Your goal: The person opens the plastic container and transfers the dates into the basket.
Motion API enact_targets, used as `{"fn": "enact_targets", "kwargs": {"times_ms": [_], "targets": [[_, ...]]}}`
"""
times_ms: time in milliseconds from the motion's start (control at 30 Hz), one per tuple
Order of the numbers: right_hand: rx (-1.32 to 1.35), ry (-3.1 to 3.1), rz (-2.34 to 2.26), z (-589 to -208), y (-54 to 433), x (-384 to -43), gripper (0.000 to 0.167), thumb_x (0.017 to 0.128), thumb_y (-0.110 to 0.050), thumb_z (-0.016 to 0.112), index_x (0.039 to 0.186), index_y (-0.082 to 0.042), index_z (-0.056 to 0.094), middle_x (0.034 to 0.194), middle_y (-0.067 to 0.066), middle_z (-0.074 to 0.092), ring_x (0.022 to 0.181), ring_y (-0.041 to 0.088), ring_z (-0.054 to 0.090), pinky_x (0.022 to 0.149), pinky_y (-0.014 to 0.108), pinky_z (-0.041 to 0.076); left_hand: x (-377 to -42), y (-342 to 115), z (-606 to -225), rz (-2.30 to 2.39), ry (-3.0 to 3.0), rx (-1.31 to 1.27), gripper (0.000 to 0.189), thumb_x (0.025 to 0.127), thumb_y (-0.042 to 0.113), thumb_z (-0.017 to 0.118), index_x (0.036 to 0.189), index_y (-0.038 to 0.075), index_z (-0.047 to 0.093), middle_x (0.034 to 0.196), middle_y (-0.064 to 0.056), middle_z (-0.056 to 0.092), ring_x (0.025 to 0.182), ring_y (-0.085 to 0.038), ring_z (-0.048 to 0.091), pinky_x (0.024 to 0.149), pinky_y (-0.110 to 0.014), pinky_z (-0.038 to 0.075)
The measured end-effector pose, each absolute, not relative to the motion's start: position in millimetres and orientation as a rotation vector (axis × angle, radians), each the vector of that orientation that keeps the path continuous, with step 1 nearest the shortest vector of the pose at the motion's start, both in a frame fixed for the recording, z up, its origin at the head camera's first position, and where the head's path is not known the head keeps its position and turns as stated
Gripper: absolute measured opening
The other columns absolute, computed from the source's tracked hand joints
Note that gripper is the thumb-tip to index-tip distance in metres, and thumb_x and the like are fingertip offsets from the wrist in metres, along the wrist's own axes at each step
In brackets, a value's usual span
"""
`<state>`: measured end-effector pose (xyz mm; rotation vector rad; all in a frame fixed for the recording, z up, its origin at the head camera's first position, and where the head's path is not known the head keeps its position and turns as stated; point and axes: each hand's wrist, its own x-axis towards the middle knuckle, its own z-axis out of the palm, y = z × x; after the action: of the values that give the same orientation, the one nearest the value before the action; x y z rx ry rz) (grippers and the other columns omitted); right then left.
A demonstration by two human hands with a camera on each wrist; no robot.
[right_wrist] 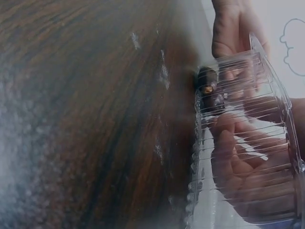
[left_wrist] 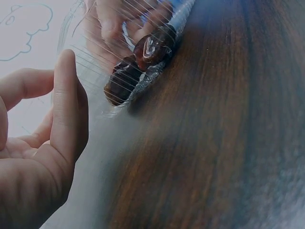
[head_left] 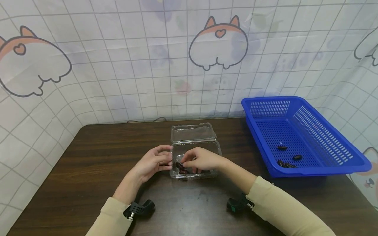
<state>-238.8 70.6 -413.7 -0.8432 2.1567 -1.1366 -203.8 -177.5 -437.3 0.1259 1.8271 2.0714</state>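
A clear plastic clamshell box [head_left: 196,175] stands on the table with its lid [head_left: 193,132] folded back. Dark brown, glossy dates [head_left: 180,168] lie in its near left corner; through the clear wall, the left wrist view shows two dates [left_wrist: 123,81] close together. My left hand [head_left: 153,164] rests against the box's left side, fingers extended and apart. My right hand [head_left: 203,159] reaches inside over the right side, its thumb and bent index finger pinching at a date in that corner. Through the ribbed wall, the right wrist view shows those curled fingertips [right_wrist: 225,123] right at the dates.
At the right, a blue plastic basket [head_left: 327,171] holds several more dates [head_left: 297,157] near its front end. The dark wood table [head_left: 97,164] meets a patterned wall sheet [head_left: 141,65] behind. A thin cable [head_left: 159,118] lies along the back edge.
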Motion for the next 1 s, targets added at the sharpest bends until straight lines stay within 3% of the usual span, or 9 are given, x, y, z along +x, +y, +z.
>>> {"fn": "enact_targets", "kwargs": {"times_ms": [300,533,800,1000], "targets": [[-0.866,2.168,-1.105,-415,60,-240,0.03,0.101,-0.016,0.064,0.123,0.004,0.067,0.085,0.004,0.07,0.065,0.016,0.063,0.055,0.027,0.053,-204,-178,-438,2.081,1.814,0.133,0.054,0.102,0.003,0.059,0.149,-0.006,0.034,0.101,-0.007,0.06,0.081,-0.015,0.066,0.08,-0.032,0.061],[-0.84,2.243,-1.083,-416,52,-239,0.025,0.098,-0.017,0.07,0.114,0.001,0.068,0.079,0.002,0.068,0.06,0.015,0.061,0.051,0.024,0.05,-205,-179,-438,2.087,1.805,0.135,0.054,0.102,0.003,0.06,0.15,-0.006,0.034,0.101,-0.007,0.06,0.081,-0.016,0.066,0.08,-0.032,0.061],[-0.861,2.369,-1.04,-417,45,-239,0.026,0.09,-0.019,0.08,0.104,0.0,0.069,0.077,-0.002,0.069,0.06,0.012,0.062,0.055,0.024,0.051,-204,-179,-438,2.091,1.802,0.136,0.054,0.102,0.002,0.06,0.149,-0.006,0.035,0.102,-0.008,0.06,0.081,-0.015,0.067,0.08,-0.032,0.061],[-0.849,2.417,-1.04,-416,44,-238,0.024,0.087,-0.018,0.081,0.102,-0.002,0.071,0.078,-0.002,0.07,0.062,0.011,0.063,0.059,0.025,0.053,-204,-178,-437,2.095,1.797,0.133,0.052,0.102,0.002,0.059,0.148,-0.005,0.036,0.1,-0.006,0.061,0.081,-0.015,0.066,0.08,-0.032,0.061]]}}
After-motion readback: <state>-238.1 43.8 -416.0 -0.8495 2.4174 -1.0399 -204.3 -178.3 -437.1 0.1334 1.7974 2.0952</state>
